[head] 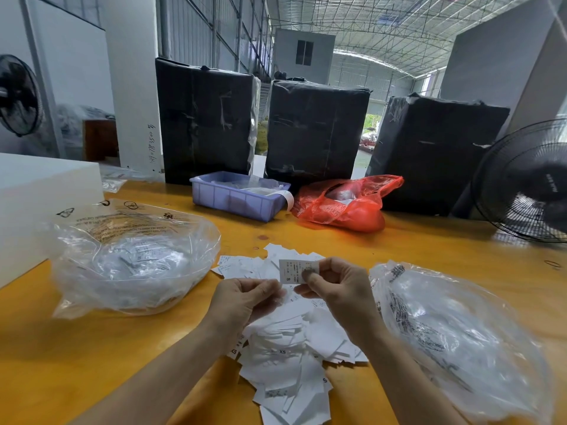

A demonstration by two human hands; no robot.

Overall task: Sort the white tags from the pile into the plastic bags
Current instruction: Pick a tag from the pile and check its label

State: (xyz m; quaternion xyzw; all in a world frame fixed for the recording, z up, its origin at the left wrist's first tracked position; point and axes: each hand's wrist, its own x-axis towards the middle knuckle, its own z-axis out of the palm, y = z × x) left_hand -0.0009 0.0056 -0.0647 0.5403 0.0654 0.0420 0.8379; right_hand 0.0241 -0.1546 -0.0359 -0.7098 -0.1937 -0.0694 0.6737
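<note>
White tags (pixel 288 342) are lying in a loose heap on the near middle of the yellow table (pixel 429 250), spilling from under both hands toward the near edge. They are looking like thin paper slips, very light and flexible, so they are likely sliding over one another and sticking in small stacks; a pinch at one short edge with thumb and forefinger should be lifting a single slip cleanly, while a broad grab would probably be taking several sizes at once. Some faces are showing printed letters such as XS and S, others are lying blank side up.

Flanking the heap, two clear plastic bags are sitting open: the left bag (pixel 135 265) is holding a small mound of tags already, touching the heap's far left fringe, and the right bag (pixel 454 332) is lying just beside the heap, its contents hard to make out through the glare.

Above the far part of the heap, the right hand (pixel 337 289) is pinching one tag (pixel 291 271) marked S by its right end, holding it face up for reading. The left hand (pixel 245 299) is hovering just beside it with fingers curled; it may be holding slips against the palm, but I cannot tell. The two hands are close together, not quite touching, both over the pile and between the bags.
</note>
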